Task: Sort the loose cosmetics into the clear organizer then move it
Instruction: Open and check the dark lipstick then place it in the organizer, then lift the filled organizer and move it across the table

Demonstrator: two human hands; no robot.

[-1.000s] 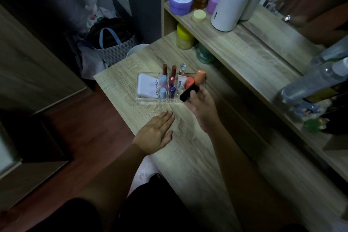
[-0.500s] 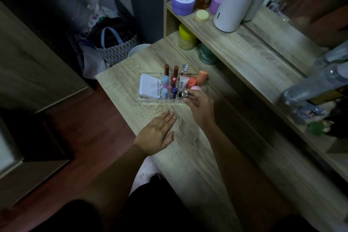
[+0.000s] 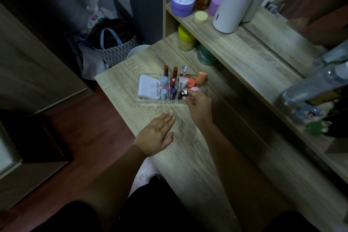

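The clear organizer (image 3: pixel 148 100) stands on the wooden desk (image 3: pixel 188 156). It holds a white compact (image 3: pixel 147 86), several lipsticks and tubes standing in small slots, and orange and pink items at its right end. My right hand (image 3: pixel 198 103) is at the organizer's front right corner, fingertips on a black lipstick (image 3: pixel 182 94) that stands in a front slot. My left hand (image 3: pixel 157 133) lies flat on the desk in front of the organizer, palm down, fingers together, holding nothing.
A raised shelf (image 3: pixel 235 43) runs along the right with a purple jar (image 3: pixel 182 2), bottles and a white cylinder (image 3: pixel 235 2). Yellow and green jars (image 3: pixel 186 37) sit under it. A clear bottle (image 3: pixel 310 84) lies at right. A bag (image 3: pixel 114 43) stands on the floor beyond the desk's end.
My right hand carried the black lipstick down from above the organizer and stood it in a front slot. My left hand has stayed flat on the desk.
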